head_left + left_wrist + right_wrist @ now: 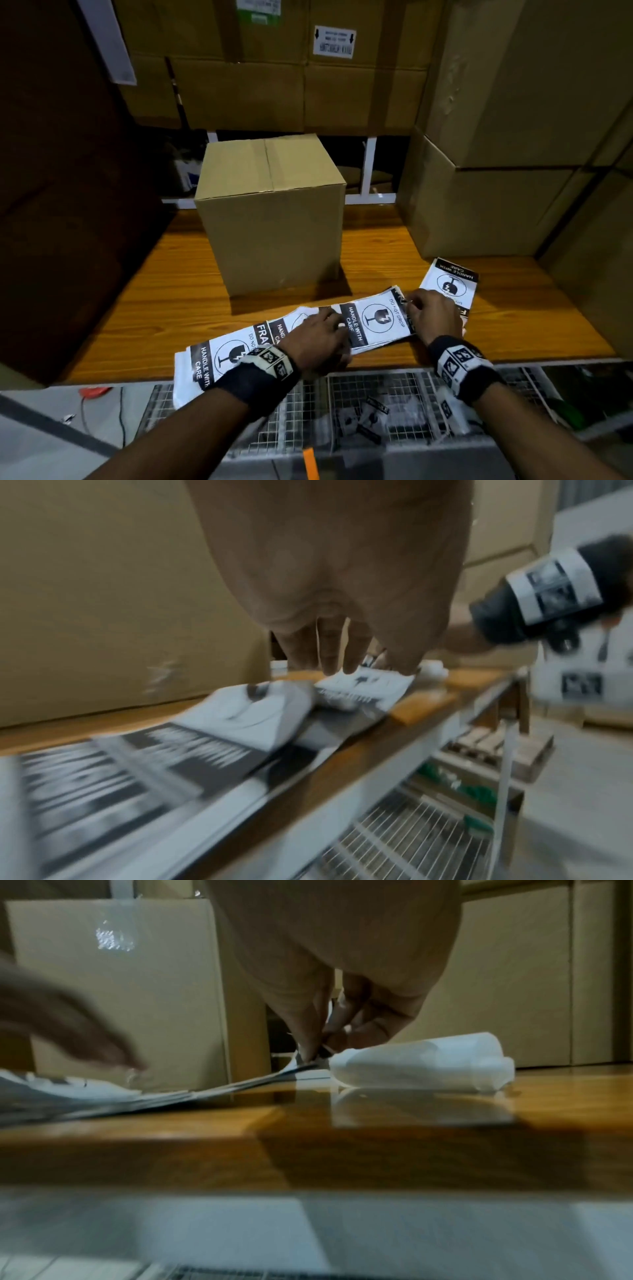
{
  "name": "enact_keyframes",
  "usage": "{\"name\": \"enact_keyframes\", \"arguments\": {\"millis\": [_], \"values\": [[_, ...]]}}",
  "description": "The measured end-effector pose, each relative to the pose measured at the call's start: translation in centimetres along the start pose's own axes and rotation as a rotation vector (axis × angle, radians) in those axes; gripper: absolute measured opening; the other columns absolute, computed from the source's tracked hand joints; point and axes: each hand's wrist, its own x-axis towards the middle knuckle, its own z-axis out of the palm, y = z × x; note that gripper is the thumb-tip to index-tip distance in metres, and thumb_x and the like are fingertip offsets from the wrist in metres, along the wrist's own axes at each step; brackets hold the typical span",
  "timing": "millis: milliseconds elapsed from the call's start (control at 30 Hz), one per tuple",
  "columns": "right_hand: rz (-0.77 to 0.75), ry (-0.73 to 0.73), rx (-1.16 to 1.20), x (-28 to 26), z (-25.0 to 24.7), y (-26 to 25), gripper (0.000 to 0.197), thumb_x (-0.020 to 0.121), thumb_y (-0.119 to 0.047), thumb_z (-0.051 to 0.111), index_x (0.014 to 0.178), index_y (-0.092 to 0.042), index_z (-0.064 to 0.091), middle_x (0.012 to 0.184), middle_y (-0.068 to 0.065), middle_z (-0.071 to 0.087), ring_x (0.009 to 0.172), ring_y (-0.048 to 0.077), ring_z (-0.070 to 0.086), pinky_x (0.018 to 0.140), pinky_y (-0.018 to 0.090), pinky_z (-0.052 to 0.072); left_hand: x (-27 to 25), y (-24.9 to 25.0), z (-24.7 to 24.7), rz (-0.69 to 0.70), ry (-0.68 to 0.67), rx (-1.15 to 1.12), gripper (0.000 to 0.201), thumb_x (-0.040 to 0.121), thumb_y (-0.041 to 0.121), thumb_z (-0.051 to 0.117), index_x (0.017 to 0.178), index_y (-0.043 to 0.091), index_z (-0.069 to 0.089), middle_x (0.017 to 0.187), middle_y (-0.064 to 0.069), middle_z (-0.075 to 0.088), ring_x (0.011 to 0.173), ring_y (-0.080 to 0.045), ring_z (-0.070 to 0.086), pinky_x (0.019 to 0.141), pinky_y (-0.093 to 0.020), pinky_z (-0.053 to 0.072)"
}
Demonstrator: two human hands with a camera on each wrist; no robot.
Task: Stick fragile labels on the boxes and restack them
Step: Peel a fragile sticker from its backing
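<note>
A taped brown cardboard box [274, 212] stands upright on the wooden table [462, 329]. In front of it lies a strip of black-and-white fragile labels [375, 322], running from the table's front edge to the right. My left hand [325, 334] presses flat on the strip with straight fingers [329, 653]. My right hand [431, 315] pinches the strip's right end [308, 1058] between thumb and fingers and lifts that edge slightly. A separate curled label sheet [448, 282] lies just right of my right hand, and appears as a white roll [421, 1064] in the right wrist view.
Large stacked cartons [507, 192] wall in the right side, and more cartons [274, 68] sit on a shelf behind. A dark panel [61, 205] stands at the left. Below the table front is a wire mesh rack [376, 411] holding loose labels.
</note>
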Motion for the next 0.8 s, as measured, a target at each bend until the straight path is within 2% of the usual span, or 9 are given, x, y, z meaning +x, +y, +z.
{"name": "enact_keyframes", "arguments": {"millis": [100, 200, 267, 367, 467, 567, 633, 733, 800], "values": [[-0.087, 0.001, -0.036, -0.5, 0.4, 0.5, 0.011, 0.087, -0.016, 0.071, 0.098, -0.017, 0.074, 0.097, 0.011, 0.067, 0.095, 0.033, 0.06, 0.074, 0.038, 0.049, 3.5, 1.8, -1.1, -0.079, 0.026, -0.259, 0.037, 0.098, 0.031, 0.051, 0.112, -0.001, 0.064, 0.115, -0.023, 0.06, 0.107, -0.036, 0.052, 0.091, -0.044, 0.046], [-0.216, 0.017, 0.031, -1.3, 1.1, 0.8, 0.014, 0.081, -0.009, 0.077, 0.093, -0.016, 0.075, 0.091, 0.009, 0.064, 0.091, 0.033, 0.06, 0.072, 0.04, 0.049, 6.4, 2.6, -1.2, -0.299, 0.021, -0.549, 0.034, 0.101, 0.03, 0.054, 0.106, 0.0, 0.069, 0.109, -0.021, 0.069, 0.101, -0.034, 0.062, 0.082, -0.037, 0.047], [-0.292, 0.024, 0.081, -1.7, 1.4, 1.1, 0.017, 0.078, -0.007, 0.079, 0.092, -0.016, 0.075, 0.089, 0.007, 0.064, 0.084, 0.032, 0.062, 0.068, 0.038, 0.05, 8.1, 2.5, -0.2, -0.464, 0.018, -0.778, 0.037, 0.1, 0.033, 0.057, 0.094, 0.001, 0.073, 0.093, -0.016, 0.073, 0.087, -0.03, 0.067, 0.076, -0.037, 0.05], [-0.342, 0.022, 0.175, -1.8, 1.1, 1.3, 0.019, 0.078, -0.004, 0.079, 0.094, -0.013, 0.076, 0.091, 0.006, 0.064, 0.077, 0.027, 0.063, 0.065, 0.035, 0.053, 9.7, 2.8, 0.6, -0.666, 0.067, -1.17, 0.045, 0.096, 0.039, 0.062, 0.077, -0.001, 0.073, 0.06, -0.007, 0.063, 0.059, -0.022, 0.057, 0.062, -0.037, 0.049], [-0.417, 0.007, 0.249, -1.6, 1.1, 1.8, 0.021, 0.076, 0.001, 0.079, 0.094, -0.01, 0.076, 0.091, 0.008, 0.064, 0.077, 0.026, 0.064, 0.065, 0.039, 0.056, 10.5, 2.9, 1.0, -0.811, 0.159, -1.292, 0.05, 0.099, 0.029, 0.063, 0.051, 0.013, 0.055, 0.04, 0.006, 0.049, 0.042, -0.01, 0.048, 0.046, -0.017, 0.039], [-0.469, -0.021, 0.287, -1.4, 1.1, 2.3, 0.018, 0.079, -0.003, 0.078, 0.095, -0.011, 0.075, 0.091, 0.006, 0.065, 0.079, 0.023, 0.064, 0.067, 0.039, 0.057, 11.0, 2.5, 1.9, -0.884, 0.213, -1.338, 0.052, 0.093, 0.019, 0.07, 0.044, 0.02, 0.052, 0.043, 0.007, 0.048, 0.049, -0.011, 0.048, 0.055, -0.022, 0.042], [-0.417, -0.056, 0.347, -1.4, 0.7, 2.4, 0.014, 0.087, -0.015, 0.074, 0.1, -0.014, 0.074, 0.093, 0.002, 0.068, 0.082, 0.017, 0.066, 0.071, 0.035, 0.057, 11.0, 2.5, 1.8, -0.903, 0.195, -1.356, 0.052, 0.092, 0.017, 0.072, 0.042, 0.02, 0.055, 0.042, 0.007, 0.049, 0.047, -0.01, 0.047, 0.054, -0.023, 0.041], [-0.117, -0.172, 0.511, -0.8, -0.5, 2.0, 0.017, 0.094, -0.032, 0.064, 0.108, -0.022, 0.067, 0.096, -0.005, 0.07, 0.089, 0.009, 0.067, 0.076, 0.029, 0.056, 11.2, 2.5, 1.7, -0.869, 0.207, -1.377, 0.043, 0.093, 0.015, 0.07, 0.052, 0.017, 0.056, 0.047, 0.004, 0.051, 0.043, -0.006, 0.047, 0.049, -0.02, 0.041], [-0.054, -0.259, 0.559, 0.3, -0.9, 1.6, 0.02, 0.094, -0.036, 0.064, 0.107, -0.022, 0.067, 0.097, -0.007, 0.07, 0.092, 0.007, 0.066, 0.077, 0.025, 0.055, 11.1, 2.5, 1.5, -0.851, 0.215, -1.369, 0.04, 0.093, 0.014, 0.069, 0.055, 0.016, 0.057, 0.048, 0.003, 0.052, 0.04, -0.004, 0.047, 0.046, -0.019, 0.04]]}}
